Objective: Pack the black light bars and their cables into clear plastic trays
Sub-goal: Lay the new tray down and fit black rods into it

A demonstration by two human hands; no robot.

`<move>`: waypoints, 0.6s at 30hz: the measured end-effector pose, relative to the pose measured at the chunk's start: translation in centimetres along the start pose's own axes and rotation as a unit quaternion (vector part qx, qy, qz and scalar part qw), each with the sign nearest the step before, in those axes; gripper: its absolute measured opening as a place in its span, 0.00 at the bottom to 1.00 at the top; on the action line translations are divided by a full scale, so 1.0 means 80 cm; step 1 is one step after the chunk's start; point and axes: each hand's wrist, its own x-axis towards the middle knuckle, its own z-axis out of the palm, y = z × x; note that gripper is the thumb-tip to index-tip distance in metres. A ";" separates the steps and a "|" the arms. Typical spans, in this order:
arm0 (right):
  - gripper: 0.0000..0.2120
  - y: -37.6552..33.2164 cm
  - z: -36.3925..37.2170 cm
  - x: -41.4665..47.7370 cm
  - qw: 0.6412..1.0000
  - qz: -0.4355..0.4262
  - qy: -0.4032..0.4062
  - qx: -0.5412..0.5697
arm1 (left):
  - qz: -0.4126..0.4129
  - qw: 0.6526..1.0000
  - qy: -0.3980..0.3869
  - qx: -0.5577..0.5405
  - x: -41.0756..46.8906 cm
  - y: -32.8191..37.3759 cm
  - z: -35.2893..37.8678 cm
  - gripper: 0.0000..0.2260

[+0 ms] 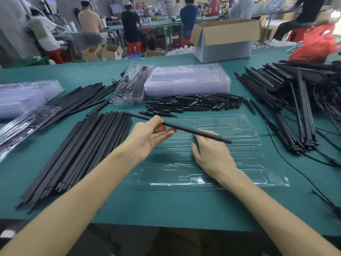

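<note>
Green tabletop (110,209) is carrying a clear tray (239,130); just above it, left hand (147,137) is pinching a black bar (180,128), right hand (212,154) apparently gripping it too. Bar is hanging skewed to the slots, risking misseating.

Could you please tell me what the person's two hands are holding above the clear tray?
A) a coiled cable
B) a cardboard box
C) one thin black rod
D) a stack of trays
C: the left hand and the right hand both grip a single thin black rod, held slanting over the tray.
</note>
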 end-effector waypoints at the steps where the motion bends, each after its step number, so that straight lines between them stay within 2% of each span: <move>1: 0.18 0.000 0.001 0.000 1.000 0.002 -0.008 -0.005 | -0.002 1.000 -0.003 -0.024 0.000 -0.007 0.003 0.05; 4: 0.21 0.001 -0.001 0.000 0.999 -0.004 -0.024 -0.024 | -0.008 0.998 -0.011 -0.060 -0.003 -0.023 0.011 0.03; 6: 0.18 -0.002 -0.007 -0.001 0.999 -0.044 -0.003 -0.028 | -0.014 0.997 -0.014 -0.069 -0.006 -0.031 0.015 0.04; 9: 0.10 -0.008 -0.016 -0.008 0.987 -0.134 0.089 -0.010 | -0.021 0.997 -0.018 -0.073 -0.009 -0.039 0.020 0.05; 11: 0.08 -0.013 -0.023 -0.013 0.977 -0.156 0.146 0.017 | -0.024 0.997 -0.008 -0.070 -0.011 -0.043 0.022 0.05; 14: 0.07 -0.014 -0.033 -0.010 0.971 -0.131 0.197 0.034 | -0.014 0.999 0.014 -0.036 -0.014 -0.048 0.024 0.05; 16: 0.11 -0.007 -0.040 -0.003 0.978 -0.099 0.183 -0.002 | -0.021 1.000 0.014 -0.010 -0.017 -0.050 0.025 0.06; 18: 0.12 0.003 -0.044 0.001 0.984 -0.103 0.143 -0.013 | -0.037 0.999 0.004 0.008 -0.020 -0.050 0.026 0.07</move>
